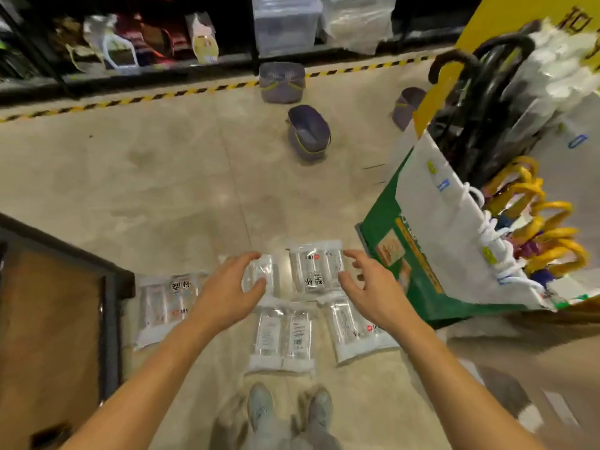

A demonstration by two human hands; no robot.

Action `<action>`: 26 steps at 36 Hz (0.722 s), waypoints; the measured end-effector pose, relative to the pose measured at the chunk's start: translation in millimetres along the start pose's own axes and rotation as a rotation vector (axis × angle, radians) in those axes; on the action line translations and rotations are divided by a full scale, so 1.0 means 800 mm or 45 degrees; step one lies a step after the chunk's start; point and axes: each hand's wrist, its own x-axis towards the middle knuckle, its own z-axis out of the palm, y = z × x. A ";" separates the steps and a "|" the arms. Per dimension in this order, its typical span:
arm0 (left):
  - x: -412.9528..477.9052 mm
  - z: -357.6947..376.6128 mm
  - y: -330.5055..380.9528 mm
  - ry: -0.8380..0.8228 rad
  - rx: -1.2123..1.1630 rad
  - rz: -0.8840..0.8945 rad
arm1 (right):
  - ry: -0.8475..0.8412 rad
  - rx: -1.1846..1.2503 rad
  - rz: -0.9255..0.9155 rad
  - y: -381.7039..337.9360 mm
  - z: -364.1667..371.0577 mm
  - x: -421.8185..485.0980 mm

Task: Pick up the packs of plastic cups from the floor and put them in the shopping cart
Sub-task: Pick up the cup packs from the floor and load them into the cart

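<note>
Several clear packs of plastic cups lie flat on the concrete floor in front of my feet. One pack (165, 306) lies at the left, one (282, 339) in the middle near my shoes, one (354, 329) to the right, and two farther ones (316, 271) (264, 276) side by side. My left hand (227, 287) hovers over the far left pack with fingers spread and holds nothing. My right hand (367, 280) reaches beside the far right pack, fingers relaxed and apart, holding nothing. A dark-framed cart with a brown bed (55, 313) stands at the left.
A green and white display stand (438, 241) with bags and yellow-handled umbrellas (545, 228) stands close on the right. Grey baskets (308, 131) (281, 82) (407, 105) sit on the floor farther off. Shelves (162, 43) run behind a yellow-black floor stripe.
</note>
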 end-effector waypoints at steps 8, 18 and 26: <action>0.083 0.163 -0.137 -0.109 -0.108 -0.137 | -0.123 0.142 0.180 0.138 0.184 0.087; 0.164 0.423 -0.363 -0.275 -0.079 -0.299 | -0.349 0.187 0.322 0.363 0.492 0.147; 0.196 0.572 -0.504 -0.357 -0.115 -0.410 | -0.367 0.093 0.319 0.478 0.661 0.180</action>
